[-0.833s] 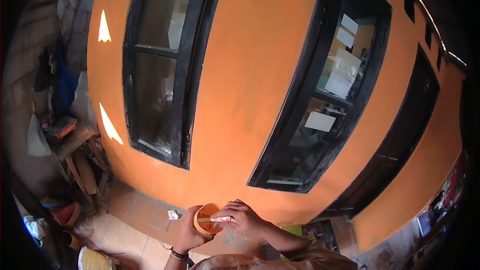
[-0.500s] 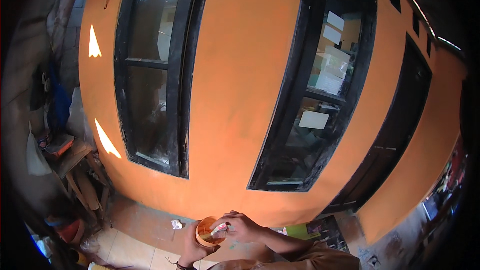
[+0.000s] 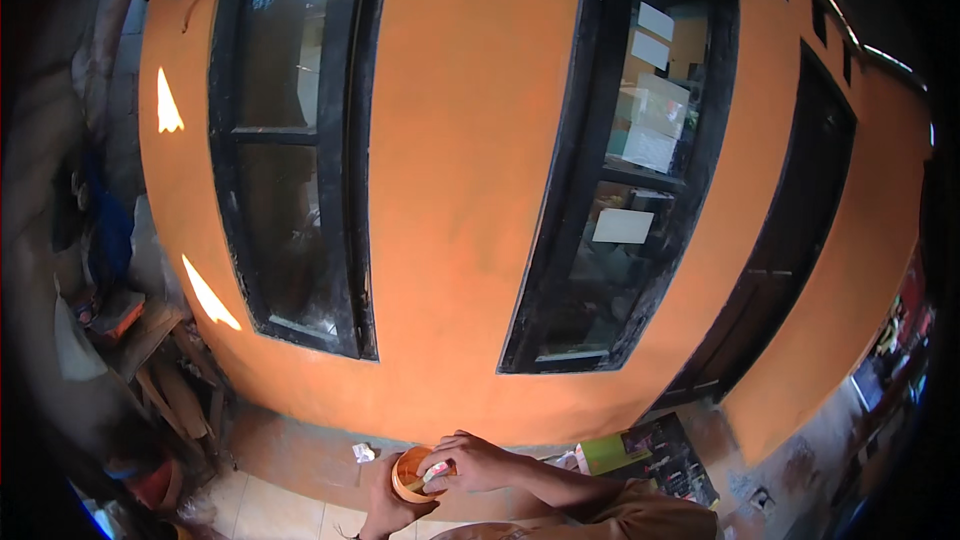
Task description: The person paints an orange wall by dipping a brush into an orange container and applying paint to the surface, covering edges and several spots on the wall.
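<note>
Low in the view, my left hand (image 3: pixel 382 508) is wrapped round the side of a small orange paint cup (image 3: pixel 401 488), with its mouth facing up and tilted a little. Orange paint colours its inside. Fingers of my right hand (image 3: pixel 478 462) close on a paintbrush (image 3: pixel 436 471) with a pale handle marked in red. The brush points down into the cup, and its bristle end is mostly hidden by the fingers and rim. Beyond both hands rises an orange painted wall (image 3: pixel 465 190), apart from them.
Two black-framed windows (image 3: pixel 348 240) and a dark door (image 3: pixel 765 270) break up the wall. A crumpled white scrap (image 3: pixel 363 453) lies on the floor left of the cup. Printed sheets (image 3: pixel 665 460) lie at right. A wooden stand (image 3: pixel 150 335) with clutter is at far left.
The view has shifted slightly, so the wall and windows sit further left. My right hand and the brush have moved slightly down with the fingers still at the cup's mouth.
</note>
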{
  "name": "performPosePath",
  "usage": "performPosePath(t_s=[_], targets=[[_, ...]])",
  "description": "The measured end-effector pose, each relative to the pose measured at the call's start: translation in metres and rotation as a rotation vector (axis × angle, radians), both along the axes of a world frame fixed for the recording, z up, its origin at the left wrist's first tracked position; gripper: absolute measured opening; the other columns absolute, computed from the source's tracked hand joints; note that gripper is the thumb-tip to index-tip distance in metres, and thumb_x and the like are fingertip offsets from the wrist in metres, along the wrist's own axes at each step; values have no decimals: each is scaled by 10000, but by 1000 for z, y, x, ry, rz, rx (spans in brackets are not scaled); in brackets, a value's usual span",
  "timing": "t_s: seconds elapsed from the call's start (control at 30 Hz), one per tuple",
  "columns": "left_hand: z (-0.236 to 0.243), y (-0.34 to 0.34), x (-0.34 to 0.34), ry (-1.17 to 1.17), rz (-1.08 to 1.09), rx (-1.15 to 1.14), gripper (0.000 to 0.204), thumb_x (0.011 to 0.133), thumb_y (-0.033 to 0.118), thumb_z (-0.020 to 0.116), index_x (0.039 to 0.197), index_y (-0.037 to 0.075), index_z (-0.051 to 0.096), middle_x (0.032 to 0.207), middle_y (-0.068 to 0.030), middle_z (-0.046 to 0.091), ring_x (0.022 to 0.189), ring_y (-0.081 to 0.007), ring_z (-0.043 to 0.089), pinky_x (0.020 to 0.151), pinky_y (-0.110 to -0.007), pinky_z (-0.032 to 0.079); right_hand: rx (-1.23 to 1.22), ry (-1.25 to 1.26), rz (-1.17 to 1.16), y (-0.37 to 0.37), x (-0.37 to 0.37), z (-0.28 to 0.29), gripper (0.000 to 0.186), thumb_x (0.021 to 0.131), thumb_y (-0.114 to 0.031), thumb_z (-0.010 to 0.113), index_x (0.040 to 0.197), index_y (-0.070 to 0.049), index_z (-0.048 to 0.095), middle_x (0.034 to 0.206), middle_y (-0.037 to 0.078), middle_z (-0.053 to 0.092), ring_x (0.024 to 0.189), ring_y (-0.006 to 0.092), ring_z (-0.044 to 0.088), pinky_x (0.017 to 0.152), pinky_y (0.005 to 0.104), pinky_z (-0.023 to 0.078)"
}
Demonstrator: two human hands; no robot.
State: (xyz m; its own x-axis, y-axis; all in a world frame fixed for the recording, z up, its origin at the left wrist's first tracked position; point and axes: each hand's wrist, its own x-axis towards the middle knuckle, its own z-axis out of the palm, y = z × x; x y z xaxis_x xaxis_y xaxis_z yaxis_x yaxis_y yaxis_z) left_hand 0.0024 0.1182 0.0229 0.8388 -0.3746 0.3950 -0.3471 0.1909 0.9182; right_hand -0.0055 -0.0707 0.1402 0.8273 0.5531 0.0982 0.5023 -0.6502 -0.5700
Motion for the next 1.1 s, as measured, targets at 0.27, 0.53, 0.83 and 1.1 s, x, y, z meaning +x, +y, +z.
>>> performPosePath(t_s=[0.27, 0.53, 0.83, 1.1], targets=[[-60, 0, 12, 89, -123, 17, 793, 698, -42, 717, 1387, 77, 343, 1281, -148, 526, 1144, -285, 564, 882, -433, 528, 11, 56, -69, -6, 3, -1, 309, 797, -334, 730, 1001, -103, 699, 823, 114, 628, 825, 260, 605, 814, 358, 458], [14, -1, -9, 31, -106, 386, 914, 543, 112, 818, 1360, 54, 412, 1208, -166, 567, 1116, -324, 554, 978, -427, 440, 104, -114, -173, -25, -3, -26, 356, 796, -312, 744, 1068, -95, 666, 958, 96, 634, 916, 254, 615, 820, 353, 488], [40, -9, -24, -80, -151, 423, 923, 513, 112, 835, 1341, 46, 432, 1208, -178, 572, 1142, -321, 544, 975, -424, 439, 153, -120, -324, -47, -13, -35, 367, 803, -311, 758, 1057, -68, 652, 1004, 95, 640, 947, 241, 631, 824, 329, 505], [94, -28, -43, -23, -299, 810, 947, 534, 126, 844, 1369, 62, 402, 1251, -178, 555, 1174, -308, 531, 1004, -422, 424, 261, -219, -234, -72, -27, -25, 340, 798, -273, 765, 1020, -45, 646, 963, 86, 639, 899, 231, 632, 789, 328, 506]])
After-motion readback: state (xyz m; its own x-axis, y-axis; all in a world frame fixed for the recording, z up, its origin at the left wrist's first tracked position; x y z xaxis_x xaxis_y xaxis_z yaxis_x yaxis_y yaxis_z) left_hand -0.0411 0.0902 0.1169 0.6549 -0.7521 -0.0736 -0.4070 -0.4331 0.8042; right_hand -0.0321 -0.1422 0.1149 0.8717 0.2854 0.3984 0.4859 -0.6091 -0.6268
